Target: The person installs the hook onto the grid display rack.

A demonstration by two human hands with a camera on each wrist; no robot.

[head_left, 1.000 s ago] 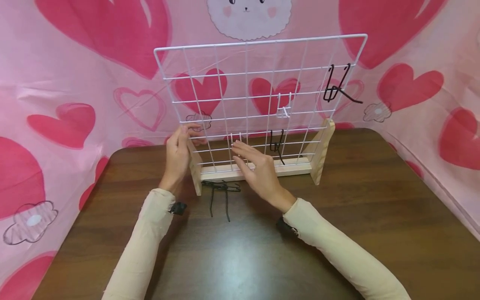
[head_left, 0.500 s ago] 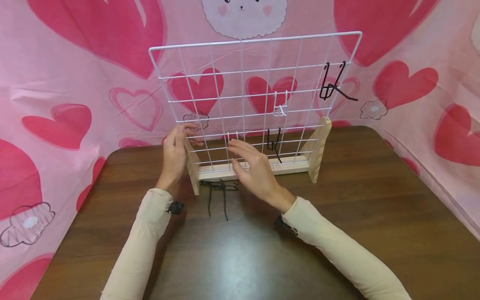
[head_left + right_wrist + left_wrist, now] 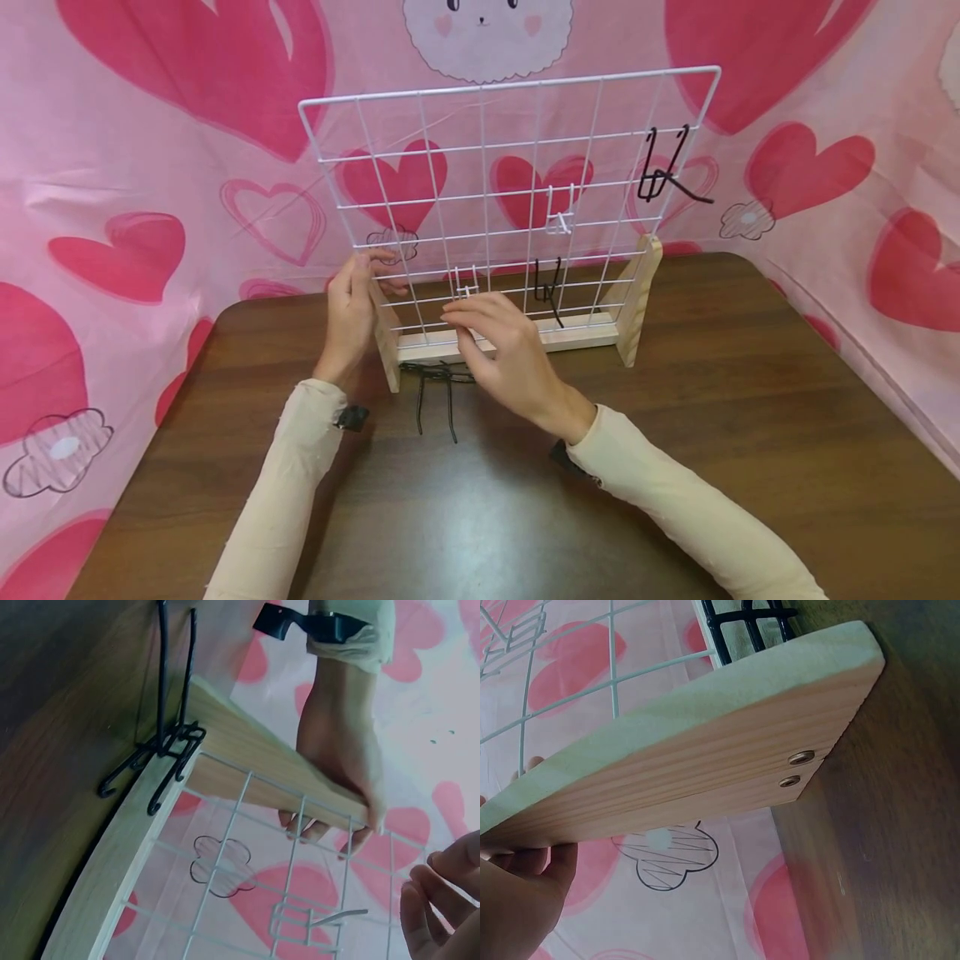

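My left hand (image 3: 351, 308) grips the upper end of the left wooden side panel (image 3: 705, 757) of a white wire grid rack (image 3: 483, 200). In the right wrist view, its fingers curl past the panel's edge. My right hand (image 3: 510, 350) is in front of the grid's lower part with loosely bent fingers, and nothing shows between them. Just above those fingertips, a white hook (image 3: 467, 287) hangs on the grid. In the right wrist view that white hook (image 3: 307, 926) stands apart from the fingers (image 3: 427, 907).
Another white hook (image 3: 560, 212) and two black hooks, one low (image 3: 549, 287) and one at upper right (image 3: 663, 175), hang on the grid. Loose black hooks (image 3: 435, 375) lie against the wooden base bar (image 3: 585, 333) on the brown table (image 3: 480, 500). Heart-patterned cloth (image 3: 150, 167) stands behind.
My right hand has drawn back and slightly down from the grid, uncovering the lower left white hook. My left hand keeps its grip on the side panel.
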